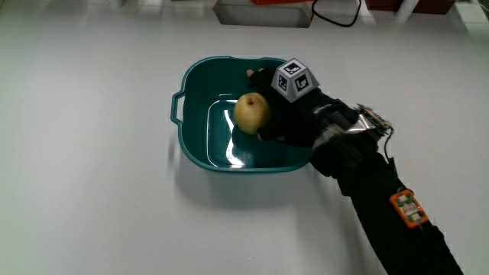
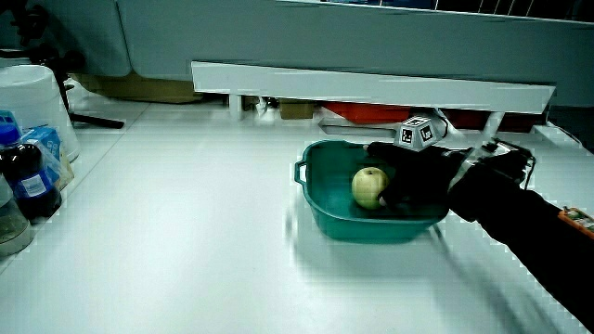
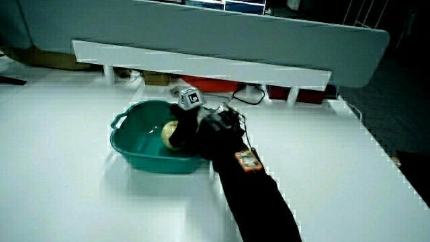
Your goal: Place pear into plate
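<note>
A yellow-green pear point(image 1: 250, 111) sits inside the teal plate point(image 1: 180, 107), a deep basin with a small handle on its rim. The gloved hand point(image 1: 276, 116) reaches over the plate's rim, and its fingers curl around the pear from the side nearer the forearm. The patterned cube point(image 1: 294, 79) rides on the back of the hand. In both side views the pear point(image 2: 369, 186) point(image 3: 170, 132) rests low in the plate point(image 2: 311, 190) point(image 3: 124, 144), pressed against the hand point(image 2: 401, 178) point(image 3: 187, 128). The part of the pear under the palm is hidden.
A low white partition point(image 2: 371, 88) runs along the table, with a white box point(image 1: 263, 11) and a black cable point(image 1: 336, 17) near it. In a side view, a white bucket point(image 2: 32, 97) and bottles point(image 2: 28, 181) stand at the table's edge, well away from the plate.
</note>
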Demonstrator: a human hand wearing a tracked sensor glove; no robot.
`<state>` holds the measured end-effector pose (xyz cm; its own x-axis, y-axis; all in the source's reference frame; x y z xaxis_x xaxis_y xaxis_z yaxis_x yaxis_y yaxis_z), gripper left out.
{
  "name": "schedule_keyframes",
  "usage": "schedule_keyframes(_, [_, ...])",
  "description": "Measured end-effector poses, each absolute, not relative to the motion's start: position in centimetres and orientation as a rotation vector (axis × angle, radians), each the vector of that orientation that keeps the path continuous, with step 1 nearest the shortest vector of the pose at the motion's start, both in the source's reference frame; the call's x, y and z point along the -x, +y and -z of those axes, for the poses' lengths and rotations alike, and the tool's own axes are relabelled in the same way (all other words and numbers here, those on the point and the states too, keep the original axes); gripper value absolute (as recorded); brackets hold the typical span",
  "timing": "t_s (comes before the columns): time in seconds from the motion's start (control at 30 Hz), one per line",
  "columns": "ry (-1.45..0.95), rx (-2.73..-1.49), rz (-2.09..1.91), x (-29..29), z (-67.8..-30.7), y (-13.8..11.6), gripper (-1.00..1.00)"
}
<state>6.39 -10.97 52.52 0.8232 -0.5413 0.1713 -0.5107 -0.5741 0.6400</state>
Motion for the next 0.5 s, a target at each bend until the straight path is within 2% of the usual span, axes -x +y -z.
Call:
schedule_keyframes(0.1, [-0.752, -2.325, 0.043, -7.7, -51.8, -11.0, -1.00])
schedule_keyframes(0.13, [-0.812, -2.265, -0.052, -8.2, -52.7, -11.3, -1.00])
schedule_keyframes(0.17, [-0.737, -2.356, 0.023, -8.7, -51.1, -11.0, -1.00])
schedule_keyframes(0.33, [-0.725, -2.367, 0.010, -11.6, -50.6, -10.8, -1.00])
schedule_keyframes(0.5, [-0.695, -2.471, 0.092, -14.4, -48.6, -9.7, -1.00])
